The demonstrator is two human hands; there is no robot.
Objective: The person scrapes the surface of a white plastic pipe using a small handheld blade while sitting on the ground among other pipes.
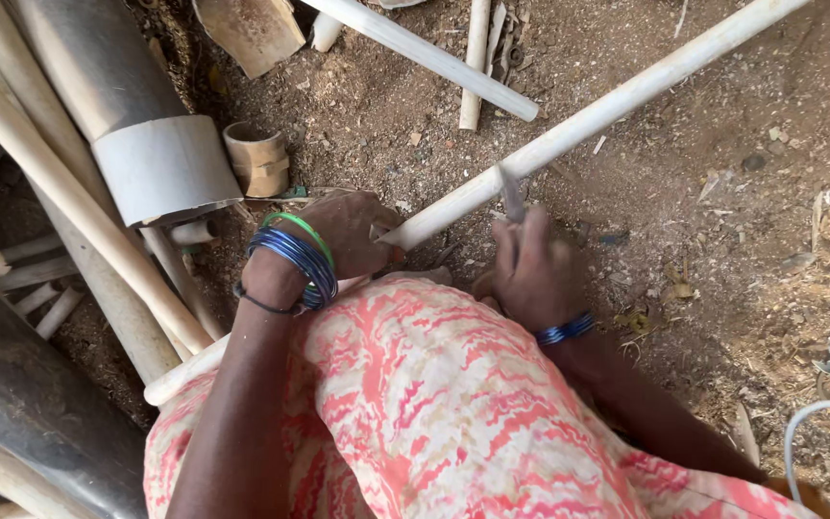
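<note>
Pole (578, 123) I'm gripping: pale cream, almost white. Blade (510, 192) on it: dull grey metal. My left wrist: stack of dark blue bangles (295, 258), one bright green bangle (302, 229) above them, thin black band (259, 301) below. Right wrist: blue bangles (566, 330) only. My dress (415, 394): coral-pink and white, wavy marbled streaks. Ground (703, 211): reddish-brown dirt with pale chips. Big pipe (136, 115) on the left: grey. Short bamboo ring (257, 159) beside it: tan. Cable (809, 423) at the right edge: white.
</note>
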